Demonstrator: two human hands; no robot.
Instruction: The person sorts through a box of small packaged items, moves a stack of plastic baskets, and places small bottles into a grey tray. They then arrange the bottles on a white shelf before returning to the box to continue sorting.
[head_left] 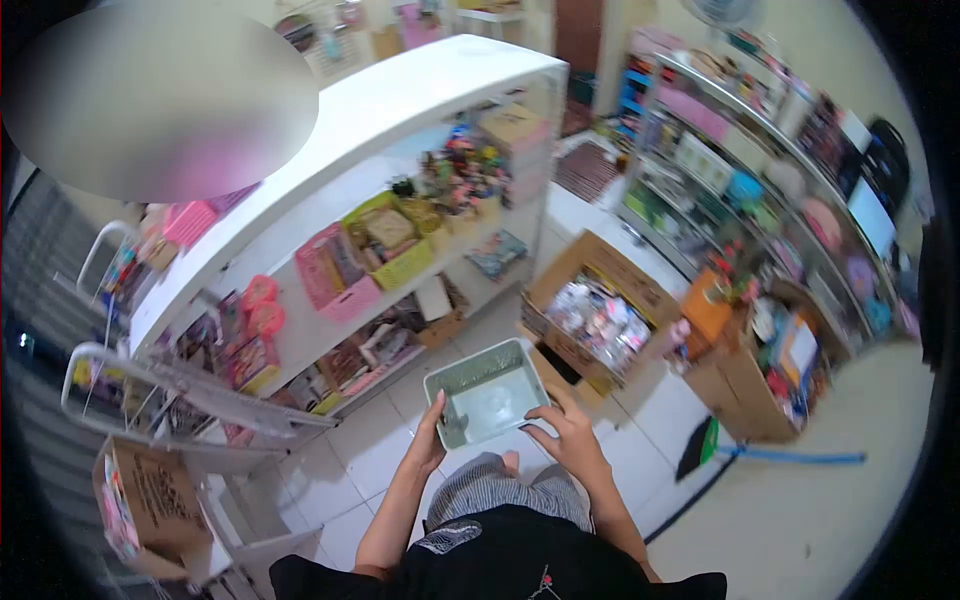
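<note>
A pale green plastic basket (482, 371) is held in front of my body, its open top facing up toward the head camera. No items show inside it. My left hand (430, 437) grips the near left corner, with the thumb up along the side. On the right, my right hand (566, 428) holds the near right corner, thumb and fingers pinching the rim. The undersides of both grips are hidden.
A white shelf unit (440, 75) with a yellow-green basket (403, 262) and a pink basket (352, 300) stands ahead. Cardboard boxes (625, 265) full of goods sit on the tiled floor. To the right are a broom (790, 456) and a metal rack (700, 80).
</note>
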